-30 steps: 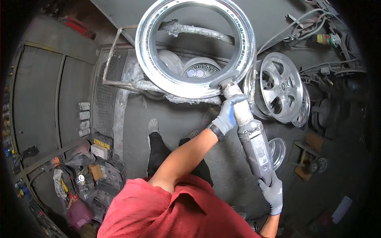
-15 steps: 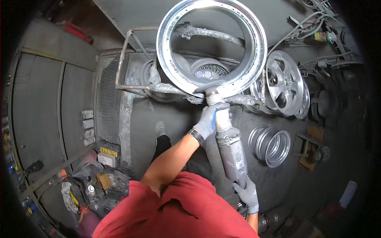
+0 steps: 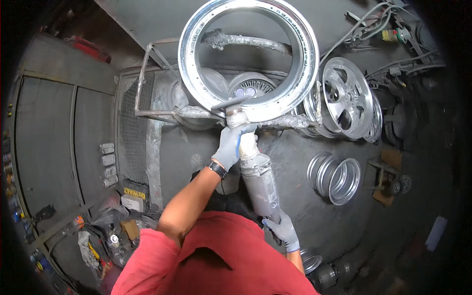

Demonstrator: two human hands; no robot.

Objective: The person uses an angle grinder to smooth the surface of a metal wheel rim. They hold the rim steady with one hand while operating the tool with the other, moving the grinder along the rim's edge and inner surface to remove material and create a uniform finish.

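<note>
Grey dust coats the workshop floor (image 3: pixel 295 155) as we look down, with tall panels (image 3: pixel 46 142) lining the left side. Bold lettering stands out on a yellow-and-black case (image 3: pixel 134 192) down there; whatever is marked on our power tool (image 3: pixel 260 189) is too small for us to read. And the tool itself — below the big bright wheel rim (image 3: pixel 309 59), its long axis slanting from lower right to upper left, its disc (image 3: pixel 230 103) up at the rim's lower left edge. Disc and rim overlap from where we look, so we cannot tell whether they touch. Our left hand (image 3: pixel 233 147) is wrapped round the pale neck (image 3: pixel 249 147), our right hand (image 3: pixel 284 230) closed around the tool's lower end. A wrapped bar (image 3: pixel 290 121) shows past the rim's lower edge. Out right, a stretch of floor separates the tool from two silver rims (image 3: pixel 339 179) — and above those, a spoked wheel (image 3: pixel 348 98) stands tilted.
</note>
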